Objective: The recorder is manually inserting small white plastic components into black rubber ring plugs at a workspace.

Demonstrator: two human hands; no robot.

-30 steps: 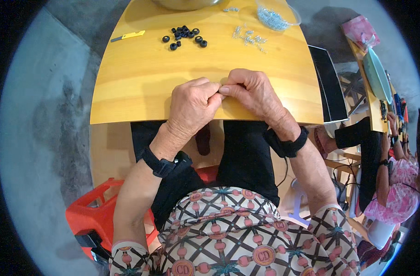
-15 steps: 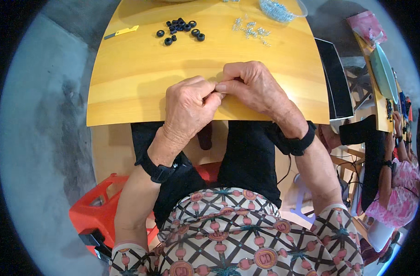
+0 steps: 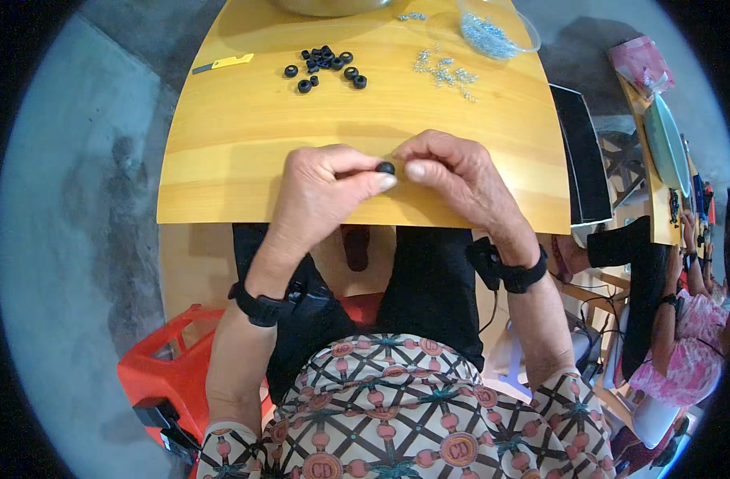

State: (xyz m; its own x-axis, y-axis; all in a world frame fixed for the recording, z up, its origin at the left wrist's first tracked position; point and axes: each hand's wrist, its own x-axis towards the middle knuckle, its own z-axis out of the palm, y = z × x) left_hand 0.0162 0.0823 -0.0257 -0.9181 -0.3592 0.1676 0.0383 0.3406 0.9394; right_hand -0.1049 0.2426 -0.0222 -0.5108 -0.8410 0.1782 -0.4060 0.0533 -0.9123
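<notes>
My left hand [image 3: 321, 180] pinches a small round black part [image 3: 386, 168] between thumb and forefinger, just above the near part of the wooden table [image 3: 245, 160]. Close beside it on the right is my right hand [image 3: 457, 172], its thumb and forefinger bent together in a pinch. Whatever those right fingertips hold, if anything, is too small or hidden to make out. Farther back on the table lie several loose black ring-shaped and cylindrical parts [image 3: 304, 85]. To their right is a scatter of small shiny metal pieces [image 3: 445, 77].
A yellow utility knife [image 3: 233, 61] lies at the far left. A clear plastic tub [image 3: 533, 36] of metal pieces stands far right, near a metal bowl's rim [image 3: 333, 9]. A black open box [image 3: 581, 152] adjoins the right edge. Another person [image 3: 680, 343] sits farther right; a red stool [image 3: 165, 359] stands lower left.
My hands have drawn slightly apart, the right moving off to the right. The black part now shows in my left fingertips. The whole view has shifted slightly.
</notes>
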